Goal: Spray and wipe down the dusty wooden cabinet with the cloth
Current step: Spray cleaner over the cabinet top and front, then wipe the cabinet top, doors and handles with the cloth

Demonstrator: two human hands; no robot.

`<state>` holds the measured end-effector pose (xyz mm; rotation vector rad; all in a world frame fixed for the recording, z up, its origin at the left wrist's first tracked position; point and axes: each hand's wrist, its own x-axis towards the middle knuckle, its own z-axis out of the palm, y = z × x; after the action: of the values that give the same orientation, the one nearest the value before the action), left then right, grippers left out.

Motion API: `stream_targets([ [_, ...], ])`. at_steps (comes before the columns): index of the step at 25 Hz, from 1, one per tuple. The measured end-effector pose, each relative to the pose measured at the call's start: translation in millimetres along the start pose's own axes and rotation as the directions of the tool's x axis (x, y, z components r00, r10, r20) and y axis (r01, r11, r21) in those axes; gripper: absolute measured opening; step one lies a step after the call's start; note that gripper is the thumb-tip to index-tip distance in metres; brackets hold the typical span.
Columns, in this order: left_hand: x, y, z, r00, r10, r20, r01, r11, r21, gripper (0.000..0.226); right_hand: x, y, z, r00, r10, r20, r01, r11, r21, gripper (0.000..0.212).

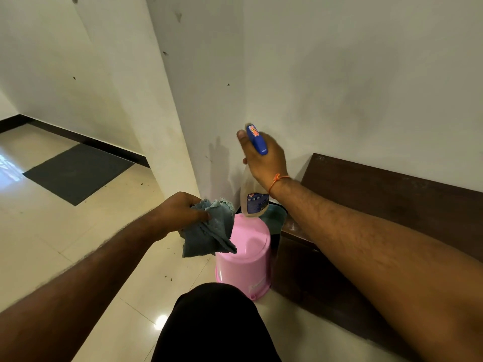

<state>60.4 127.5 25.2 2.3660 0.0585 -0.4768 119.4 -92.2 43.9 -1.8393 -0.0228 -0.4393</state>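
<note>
Head view, looking down. L hand (180, 209) grasps a crumpled grey-blue cloth (209, 228) — fingers curled round its upper edge, rest of cloth hanging loose in the air over the pink upturned bucket (245, 259). R hand (264, 158) is wrapped round the neck of a spray bottle (254, 194); blue trigger head (257, 139) sticks up above the knuckles, clear body w/ blue label hangs below the wrist, bottle roughly upright, slightly tilted. Orange thread band (278, 180) on R wrist.

Dark wooden cabinet (379, 194) stands low against the white wall (366, 74) at right, partly hidden behind R forearm; its top shows pale dusty smears nr the left end. Neither hand touches it. Bottle is held just left of the cabinet's left end, above a dark bin w/ teal inside (274, 215) wedged between pink bucket & cabinet.

Pale tiled floor (78, 244) w/ scattered dark specks; grey mat (78, 173) well apart at left. Person's knee in black cloth (217, 322) at bottom centre.
</note>
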Motion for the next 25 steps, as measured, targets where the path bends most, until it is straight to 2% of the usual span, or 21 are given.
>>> stream_targets([
  [5, -5, -9, 3, 0.999, -0.024, 0.024, 0.024, 1.0, -0.014, 0.025, -30, 27, 28, 0.996, 0.08, 0.039, -0.079, 0.997, -0.024, 0.055],
  [12, -12, -9, 10, 0.996, -0.035, 0.088, 0.039, 0.998, -0.041, 0.025, -42, 23, 39, 0.985, 0.054, 0.161, -0.05, 0.998, -0.031, 0.035],
  [16, -19, -2, 14, 0.993, -0.015, 0.118, 0.025, 0.996, -0.086, 0.014, -48, 23, 26, 0.951, 0.152, 0.27, -0.117, 0.983, -0.142, 0.051],
  [19, -26, 9, 16, 0.992, 0.02, 0.127, -0.002, 0.99, -0.142, 0.016, -60, 10, 3, 0.926, 0.234, 0.295, -0.146, 0.945, -0.293, 0.084],
  [21, -35, 24, 22, 0.988, 0.062, 0.143, -0.032, 0.979, -0.202, 0.018, -81, -5, -22, 0.947, 0.188, 0.26, -0.084, 0.928, -0.362, 0.084],
  [25, -58, 66, 39, 0.959, 0.212, 0.19, -0.135, 0.926, -0.354, 0.018, -144, -31, -82, 0.969, -0.029, 0.247, 0.139, 0.887, -0.44, 0.081],
])
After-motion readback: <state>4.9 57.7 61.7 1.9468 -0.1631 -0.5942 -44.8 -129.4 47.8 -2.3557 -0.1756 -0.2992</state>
